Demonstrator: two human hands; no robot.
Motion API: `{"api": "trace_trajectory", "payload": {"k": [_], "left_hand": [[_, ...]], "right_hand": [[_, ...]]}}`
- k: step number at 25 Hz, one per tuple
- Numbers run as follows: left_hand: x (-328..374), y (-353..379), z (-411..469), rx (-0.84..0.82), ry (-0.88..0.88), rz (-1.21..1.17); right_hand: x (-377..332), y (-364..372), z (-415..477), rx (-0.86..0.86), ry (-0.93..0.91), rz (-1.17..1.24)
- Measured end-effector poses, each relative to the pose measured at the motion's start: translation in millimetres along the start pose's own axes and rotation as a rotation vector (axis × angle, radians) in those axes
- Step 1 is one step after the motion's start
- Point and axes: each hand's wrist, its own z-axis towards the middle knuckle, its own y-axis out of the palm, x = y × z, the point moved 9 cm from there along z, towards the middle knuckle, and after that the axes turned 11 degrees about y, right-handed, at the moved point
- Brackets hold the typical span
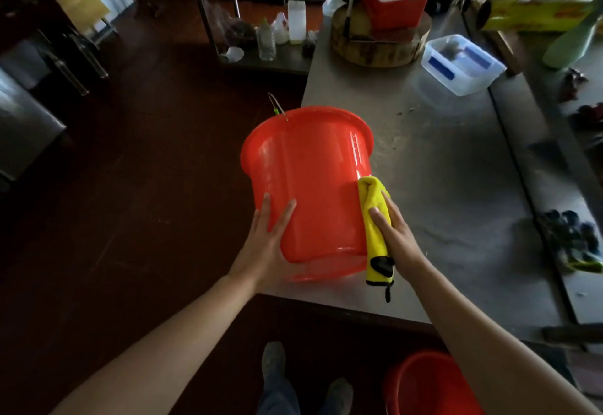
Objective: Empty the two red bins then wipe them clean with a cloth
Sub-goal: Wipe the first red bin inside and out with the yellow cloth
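Glossy plastic bin (313,186), fluffy cloth (375,219), seemingly metal counter (456,186).

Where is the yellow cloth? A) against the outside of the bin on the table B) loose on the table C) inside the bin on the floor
A: the right hand holds the yellow cloth against the outer wall of the red bin on the table.

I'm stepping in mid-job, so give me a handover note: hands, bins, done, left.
Left hand: flat against the red bucket, steadying it.
Right hand: grips the yellow cloth, pressed on the bucket's outer wall.
Bucket lies tipped on the corner of the steel table, mouth facing away.
Second red bucket stands on the floor.
Done: outside wiping under way.
Left: its inside, unseen; second bucket's state unclear.
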Motion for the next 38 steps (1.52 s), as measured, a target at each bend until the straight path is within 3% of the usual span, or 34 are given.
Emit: {"api": "trace_trajectory", "payload": {"k": [6, 10, 13, 16, 18, 21, 25, 27, 38], "left_hand": [[68.4, -42.5, 45.7, -0.044, -0.115, -0.116], [84.6, -62.6, 86.1, -0.106, -0.272, -0.373], [70.3, -48.6, 96.9, -0.146, -0.395, -0.38], [51.9, -19.0, 89.8, -0.145, -0.516, -0.311], [50.4, -14.9, 93.0, -0.105, -0.456, -0.266], [71.0, -23.8, 92.3, -0.01, -0.119, -0.135], [104.9, -2.1, 44.4, -0.041, 0.361, 0.334], [109.8, 14.4, 23.5, -0.075, 0.498, 0.495], [90.0, 10.5, 48.5, -0.099, 0.417, 0.515]], "right_hand": [[-107.4, -67.3, -20.8, 0.147, -0.176, -0.21], [-169.6, -70.0, -17.4, 0.303, -0.285, -0.713], [-135.8, -25.6, -0.7, 0.273, -0.252, -1.148], [-92.9, -16.7, 11.4, 0.317, -0.149, -1.1], [-90.9, -20.7, 19.1, 0.335, -0.154, -1.086], [-94.0, -23.9, 23.6, 0.349, -0.166, -1.073], [-91.6, -24.9, 23.8, 0.362, -0.16, -1.074], [-91.4, -24.9, 24.7, 0.366, -0.132, -1.076], [-105.7, 35.1, 17.3, 0.304, -0.164, -1.106]]}}
